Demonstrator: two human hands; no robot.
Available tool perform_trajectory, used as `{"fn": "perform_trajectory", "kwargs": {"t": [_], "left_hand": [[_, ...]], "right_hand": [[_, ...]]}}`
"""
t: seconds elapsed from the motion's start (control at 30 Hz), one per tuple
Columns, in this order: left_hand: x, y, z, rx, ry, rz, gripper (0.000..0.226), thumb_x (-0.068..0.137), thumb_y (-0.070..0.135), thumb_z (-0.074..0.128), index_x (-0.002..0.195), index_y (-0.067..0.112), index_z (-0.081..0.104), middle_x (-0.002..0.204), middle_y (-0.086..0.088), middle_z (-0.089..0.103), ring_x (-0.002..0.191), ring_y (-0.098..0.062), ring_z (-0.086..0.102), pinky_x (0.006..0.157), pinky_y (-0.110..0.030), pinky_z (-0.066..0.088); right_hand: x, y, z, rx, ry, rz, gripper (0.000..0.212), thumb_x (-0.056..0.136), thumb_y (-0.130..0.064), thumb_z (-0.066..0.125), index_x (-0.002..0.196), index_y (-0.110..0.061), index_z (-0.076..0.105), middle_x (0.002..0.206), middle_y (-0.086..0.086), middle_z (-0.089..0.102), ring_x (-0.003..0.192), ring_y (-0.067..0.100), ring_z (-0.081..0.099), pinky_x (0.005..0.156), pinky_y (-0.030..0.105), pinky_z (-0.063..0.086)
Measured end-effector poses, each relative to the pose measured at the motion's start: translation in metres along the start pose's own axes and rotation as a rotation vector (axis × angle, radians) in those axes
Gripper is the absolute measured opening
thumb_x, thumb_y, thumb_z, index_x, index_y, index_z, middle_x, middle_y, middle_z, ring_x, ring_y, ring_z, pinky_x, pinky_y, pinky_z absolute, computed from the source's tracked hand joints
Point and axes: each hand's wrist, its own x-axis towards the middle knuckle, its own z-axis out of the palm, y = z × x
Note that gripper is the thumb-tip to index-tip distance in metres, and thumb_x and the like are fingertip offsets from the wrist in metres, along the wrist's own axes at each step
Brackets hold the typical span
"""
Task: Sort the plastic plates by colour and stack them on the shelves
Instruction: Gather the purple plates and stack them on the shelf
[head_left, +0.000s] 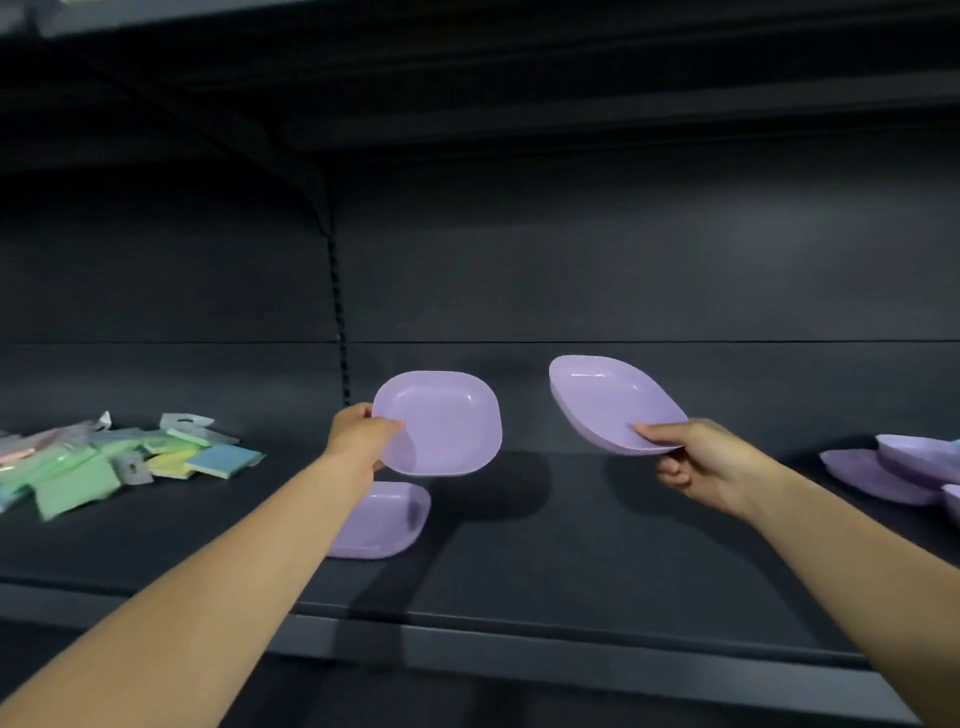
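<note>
Dark metal shelf (571, 545), seen from head height, both bare arms reaching in.

Left hand (358, 434) pinches a purple plate (441, 423) at its left rim, thumb on top of the rim, fingers behind it. The plate is lifted clear of the shelf and tilted so its hollow faces the camera.

Right hand (691, 462) pinches a second purple plate (613, 402) at its near right corner, thumb on the upper face, fingers curled beneath. It is also in the air, tipped down toward the right, set apart from the left-hand plate with a gap between them.

A third purple plate (387, 519) lies flat on the shelf, right side up, just below the left wrist and partly hidden by the forearm.

At the far right edge of the shelf, a loose group of purple plates (893, 465) overlap each other; some look upside down, and the exact count is unclear.

At the far left, a heap of small packets (119, 460) in green, yellow, blue and pink, in clear wrappers, spreads over the shelf, well apart from the plates.

Shadows of both held plates fall on the shelf surface beneath them.
</note>
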Motion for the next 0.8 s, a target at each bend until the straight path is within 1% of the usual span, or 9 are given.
{"fn": "perform_trajectory", "kwargs": {"t": [0.1, 0.17, 0.23, 0.37, 0.47, 0.53, 0.6, 0.7, 0.8], "left_hand": [[0.015, -0.008, -0.042, 0.003, -0.054, 0.013, 0.013, 0.089, 0.001, 0.054, 0.099, 0.008, 0.057, 0.109, -0.013, 0.060, 0.099, -0.033, 0.056, 0.077, -0.040, 0.050], [0.023, -0.018, -0.065, 0.012, -0.082, 0.016, 0.017, 0.089, 0.001, 0.054, 0.104, 0.009, 0.057, 0.109, -0.011, 0.059, 0.099, -0.032, 0.055, 0.078, -0.040, 0.048], [0.032, -0.030, -0.084, 0.032, -0.105, 0.022, 0.019, 0.090, 0.002, 0.054, 0.106, 0.011, 0.057, 0.108, -0.009, 0.059, 0.100, -0.031, 0.054, 0.083, -0.041, 0.048], [0.048, -0.059, -0.103, 0.017, -0.141, -0.014, 0.017, 0.088, 0.001, 0.054, 0.103, 0.009, 0.059, 0.105, -0.009, 0.060, 0.096, -0.028, 0.054, 0.076, -0.035, 0.044], [0.056, -0.076, -0.103, 0.019, -0.164, -0.060, 0.016, 0.088, 0.000, 0.052, 0.100, 0.007, 0.058, 0.102, -0.009, 0.060, 0.092, -0.026, 0.053, 0.072, -0.031, 0.042], [0.059, -0.084, -0.101, 0.010, -0.161, -0.075, 0.016, 0.087, 0.000, 0.051, 0.100, 0.005, 0.058, 0.101, -0.009, 0.060, 0.090, -0.026, 0.053, 0.066, -0.029, 0.041], [0.060, -0.088, -0.098, 0.008, -0.158, -0.054, 0.017, 0.086, 0.000, 0.051, 0.101, 0.006, 0.058, 0.097, -0.006, 0.059, 0.085, -0.022, 0.052, 0.060, -0.026, 0.039], [0.059, -0.094, -0.093, -0.002, -0.172, -0.009, 0.018, 0.086, 0.000, 0.050, 0.099, 0.011, 0.056, 0.089, 0.000, 0.058, 0.076, -0.014, 0.051, 0.059, -0.024, 0.039], [0.057, -0.100, -0.088, -0.022, -0.193, 0.019, 0.019, 0.085, -0.001, 0.053, 0.093, 0.016, 0.057, 0.086, 0.003, 0.058, 0.076, -0.014, 0.053, 0.061, -0.023, 0.041]], "right_hand": [[-0.007, 0.023, 0.062, -0.007, 0.059, -0.050, 0.004, 0.089, -0.005, 0.061, 0.090, -0.003, 0.058, 0.067, 0.003, 0.048, 0.040, 0.010, 0.032, 0.033, 0.018, 0.022], [-0.009, 0.039, 0.100, 0.014, 0.089, -0.064, 0.006, 0.090, -0.006, 0.060, 0.095, -0.003, 0.059, 0.071, 0.004, 0.052, 0.044, 0.012, 0.035, 0.034, 0.018, 0.025], [-0.009, 0.054, 0.134, 0.068, 0.138, -0.067, 0.011, 0.091, -0.006, 0.059, 0.101, -0.004, 0.058, 0.077, 0.005, 0.056, 0.049, 0.015, 0.038, 0.035, 0.019, 0.030], [-0.005, 0.082, 0.184, 0.180, 0.264, -0.070, 0.016, 0.092, -0.004, 0.054, 0.108, -0.006, 0.056, 0.082, 0.007, 0.057, 0.051, 0.016, 0.040, 0.038, 0.020, 0.033], [-0.002, 0.098, 0.202, 0.227, 0.326, -0.076, 0.019, 0.092, -0.003, 0.053, 0.110, -0.004, 0.055, 0.079, 0.007, 0.056, 0.050, 0.016, 0.039, 0.037, 0.020, 0.033], [-0.001, 0.107, 0.207, 0.228, 0.356, -0.083, 0.018, 0.092, -0.004, 0.053, 0.110, -0.005, 0.056, 0.079, 0.006, 0.055, 0.050, 0.016, 0.038, 0.038, 0.020, 0.033], [0.000, 0.114, 0.209, 0.225, 0.376, -0.096, 0.018, 0.092, -0.004, 0.053, 0.109, -0.007, 0.056, 0.079, 0.005, 0.054, 0.051, 0.015, 0.037, 0.041, 0.022, 0.033], [0.003, 0.117, 0.207, 0.250, 0.383, -0.111, 0.013, 0.092, -0.003, 0.052, 0.103, -0.010, 0.056, 0.079, 0.003, 0.053, 0.052, 0.014, 0.036, 0.042, 0.021, 0.032], [0.005, 0.118, 0.207, 0.256, 0.381, -0.125, 0.010, 0.093, -0.002, 0.051, 0.098, -0.009, 0.055, 0.075, 0.003, 0.050, 0.052, 0.015, 0.035, 0.038, 0.019, 0.032]]}}
